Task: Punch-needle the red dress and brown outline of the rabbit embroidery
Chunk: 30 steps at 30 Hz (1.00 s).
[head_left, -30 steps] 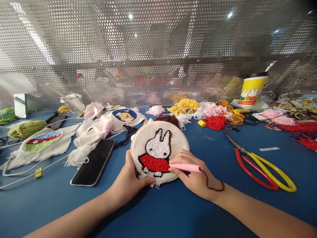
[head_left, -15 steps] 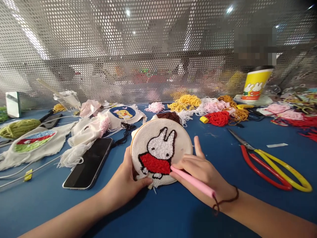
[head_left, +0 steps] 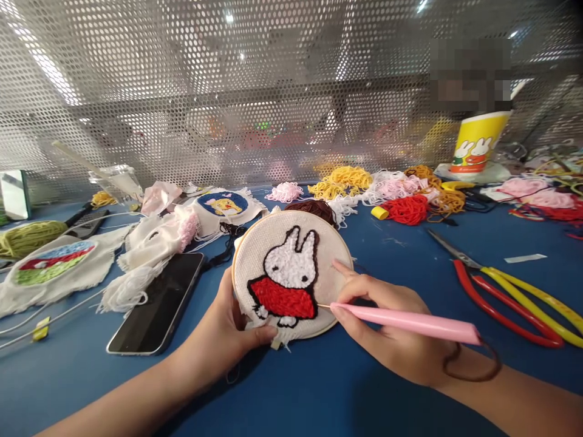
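Observation:
My left hand (head_left: 237, 331) grips the lower left rim of a round embroidery hoop (head_left: 248, 249), its thumb in front and the other fingers partly hidden behind. On the cream cloth is a white rabbit (head_left: 286, 264) with dark outlines and a red body (head_left: 285, 298). A pink punch needle (head_left: 410, 321) is pinched in my right hand (head_left: 387, 328), to the right of the rabbit. Its thin metal tip meets the dark outline at the red body's right edge. Dark brown yarn (head_left: 473, 370) loops from the handle's back end. My right index finger reaches onto the cloth.
Scissors (head_left: 483, 267) with red and yellow handles lie at right. At left are a black phone (head_left: 157, 309) and other embroidered cloths (head_left: 104, 252). Yarn bundles (head_left: 341, 182) line the back, before a perforated metal screen (head_left: 282, 73). A yellow cup (head_left: 478, 142) stands back right.
The punch needle has swung from slanting down right to nearly level, and its metal tip now shows. My right hand has turned, its raised finger coming down to the cloth. The view shifted slightly.

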Each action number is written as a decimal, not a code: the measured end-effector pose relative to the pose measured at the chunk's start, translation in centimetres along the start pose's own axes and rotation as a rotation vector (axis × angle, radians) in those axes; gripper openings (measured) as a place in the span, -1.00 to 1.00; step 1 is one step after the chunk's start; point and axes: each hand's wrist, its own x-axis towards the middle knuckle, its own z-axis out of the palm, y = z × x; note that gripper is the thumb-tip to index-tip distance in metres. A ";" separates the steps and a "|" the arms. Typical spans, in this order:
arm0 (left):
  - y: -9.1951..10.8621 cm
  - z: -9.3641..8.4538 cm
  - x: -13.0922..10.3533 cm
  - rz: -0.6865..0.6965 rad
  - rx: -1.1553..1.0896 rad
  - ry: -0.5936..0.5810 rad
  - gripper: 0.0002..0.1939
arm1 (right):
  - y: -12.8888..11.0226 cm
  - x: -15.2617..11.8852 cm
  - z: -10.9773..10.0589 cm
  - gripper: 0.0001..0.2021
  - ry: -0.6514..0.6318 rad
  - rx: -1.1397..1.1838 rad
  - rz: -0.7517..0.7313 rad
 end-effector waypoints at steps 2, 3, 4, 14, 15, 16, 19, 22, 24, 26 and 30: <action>0.0 0.0 0.1 0.009 -0.041 0.014 -0.17 | -0.1 0.0 0.0 -0.90 0.016 0.006 0.000; 0.0 0.0 0.1 0.022 -0.055 0.022 -0.18 | -0.2 0.0 0.0 -0.91 0.026 0.011 -0.001; -0.1 0.0 0.1 0.033 -0.067 0.029 -0.19 | -0.2 0.0 -0.1 -0.92 0.040 0.017 -0.003; 0.7 0.6 -0.4 -0.024 -0.220 0.065 -0.10 | 0.5 -0.4 -0.1 -0.89 0.075 0.210 0.054; 0.7 0.7 -0.5 -0.026 -0.221 0.072 -0.10 | 0.5 -0.4 -0.1 -0.89 0.072 0.213 0.044; 0.7 0.7 -0.5 -0.026 -0.218 0.080 -0.09 | 0.5 -0.4 0.0 -0.88 0.072 0.213 0.037; 0.8 0.8 -0.5 -0.021 -0.194 0.111 -0.11 | 0.4 -0.3 0.0 -0.88 0.069 0.190 0.012; 0.8 0.8 -0.6 -0.032 -0.180 0.113 -0.13 | 0.3 -0.2 0.0 -0.88 0.065 0.107 -0.036; 0.8 0.9 -0.7 -0.026 -0.175 0.104 -0.14 | 0.3 -0.1 0.0 -0.88 0.067 0.045 -0.106; 0.7 0.9 -0.8 0.000 -0.169 0.096 -0.16 | 0.1 -0.1 -0.2 -0.89 0.065 -0.025 -0.198; 0.4 0.8 -1.1 0.068 -0.138 0.064 -0.15 | -0.3 0.1 -0.3 -0.86 0.074 -0.148 -0.285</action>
